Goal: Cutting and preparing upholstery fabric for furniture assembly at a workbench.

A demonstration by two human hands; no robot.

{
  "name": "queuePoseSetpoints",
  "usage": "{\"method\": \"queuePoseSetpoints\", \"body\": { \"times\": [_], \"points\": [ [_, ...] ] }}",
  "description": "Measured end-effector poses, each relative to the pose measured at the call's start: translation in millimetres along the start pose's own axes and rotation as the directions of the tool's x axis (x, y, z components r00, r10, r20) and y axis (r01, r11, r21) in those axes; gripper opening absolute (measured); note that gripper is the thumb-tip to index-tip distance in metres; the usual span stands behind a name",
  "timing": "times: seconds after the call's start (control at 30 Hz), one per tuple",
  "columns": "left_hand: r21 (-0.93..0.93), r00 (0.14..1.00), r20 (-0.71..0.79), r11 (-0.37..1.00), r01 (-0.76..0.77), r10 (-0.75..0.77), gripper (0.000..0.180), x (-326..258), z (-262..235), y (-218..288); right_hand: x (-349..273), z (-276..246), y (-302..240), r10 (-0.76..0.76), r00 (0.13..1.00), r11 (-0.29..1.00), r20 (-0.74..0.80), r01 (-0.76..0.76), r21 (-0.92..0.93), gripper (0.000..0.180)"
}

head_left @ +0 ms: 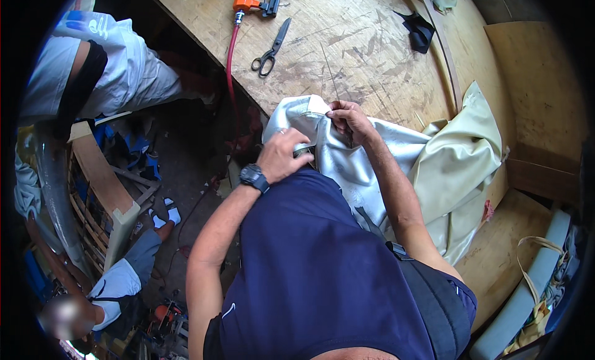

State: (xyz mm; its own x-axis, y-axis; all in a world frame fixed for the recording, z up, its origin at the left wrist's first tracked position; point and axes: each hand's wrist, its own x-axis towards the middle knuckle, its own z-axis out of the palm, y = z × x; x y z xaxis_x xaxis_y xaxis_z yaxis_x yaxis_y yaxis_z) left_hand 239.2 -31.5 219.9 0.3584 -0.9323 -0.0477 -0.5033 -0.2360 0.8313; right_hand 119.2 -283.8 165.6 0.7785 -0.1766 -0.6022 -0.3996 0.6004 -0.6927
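A silver-and-cream sheet of upholstery material (458, 164) drapes over the table's near edge and against my body. At a folded, pale-edged part of it, my right hand (350, 120) pinches the material between thumb and fingers. Just left of that, my left hand (282, 155), with a dark watch on its wrist, curls its fingers and thumb around the near edge of the same sheet. A thin dark line, perhaps thread, runs up from the right fingertips over the wood; I cannot make it out for certain.
Black-handled scissors (273, 50) lie on the wooden table (365, 56), near an orange-and-black air tool (248, 3) with a red hose (230, 56). Farther right are a black scrap (418, 32) and a long strip (443, 50). Two people and a furniture frame (102, 168) are at left.
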Motion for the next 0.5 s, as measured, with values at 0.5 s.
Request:
{"method": "queuePoseSetpoints", "body": {
  "times": [0.5],
  "points": [
    [-0.097,0.988,0.041,0.984,0.150,-0.147,0.017,-37,-5,-22,-52,50,-24,-0.174,0.981,0.882,-0.088,0.116,-0.456,0.031]
  ]
}}
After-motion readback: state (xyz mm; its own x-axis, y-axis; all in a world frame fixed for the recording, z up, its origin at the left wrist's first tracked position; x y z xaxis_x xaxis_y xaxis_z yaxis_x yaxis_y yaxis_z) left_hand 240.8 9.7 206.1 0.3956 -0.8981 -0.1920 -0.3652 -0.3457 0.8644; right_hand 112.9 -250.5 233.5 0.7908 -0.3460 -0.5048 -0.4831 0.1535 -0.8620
